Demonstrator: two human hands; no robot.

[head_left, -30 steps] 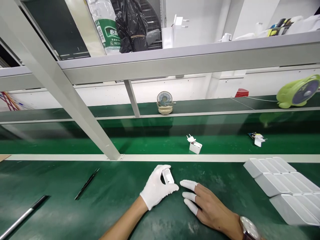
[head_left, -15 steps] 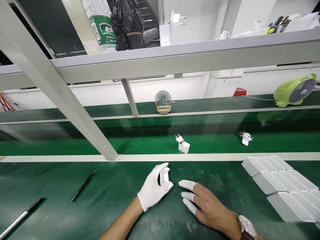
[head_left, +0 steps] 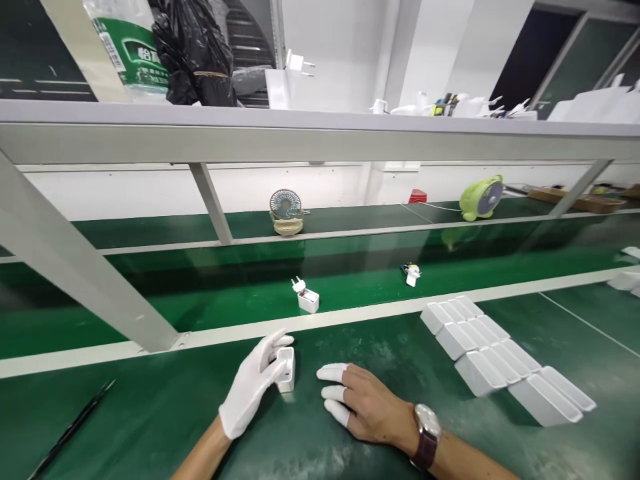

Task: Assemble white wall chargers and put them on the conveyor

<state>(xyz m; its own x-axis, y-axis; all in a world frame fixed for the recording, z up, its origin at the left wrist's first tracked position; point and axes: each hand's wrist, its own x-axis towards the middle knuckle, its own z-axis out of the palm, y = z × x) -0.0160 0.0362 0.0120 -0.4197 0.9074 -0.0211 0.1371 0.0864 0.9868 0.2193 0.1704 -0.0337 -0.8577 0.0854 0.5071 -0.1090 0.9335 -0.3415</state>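
A small white charger case (head_left: 287, 379) sits on the green work surface, its hollow side turned up. My left hand (head_left: 255, 380), in a white glove, holds it with the thumb over the near-left rim and the fingers at its far end. To the right lies my right hand (head_left: 361, 402), with white cots on three fingers; it is open, fingers stretched toward the case, touching only the surface. Beyond the left hand, on the green belt, stands an opened charger (head_left: 309, 301) with its pronged part tipped off. Farther right on the belt is another pronged charger piece (head_left: 413, 274).
Rows of white open cases (head_left: 483, 370) stand at my right. Black tweezers (head_left: 73, 427) lie at the left. A slanted metal post (head_left: 110, 280) and an overhead shelf (head_left: 310, 147) frame the belt. Two small fans, beige (head_left: 287, 213) and green (head_left: 481, 198), stand behind.
The view has swung to the right, bringing more of the case rows into sight. The case in my left hand now shows its hollow top. My right hand stays open beside it.
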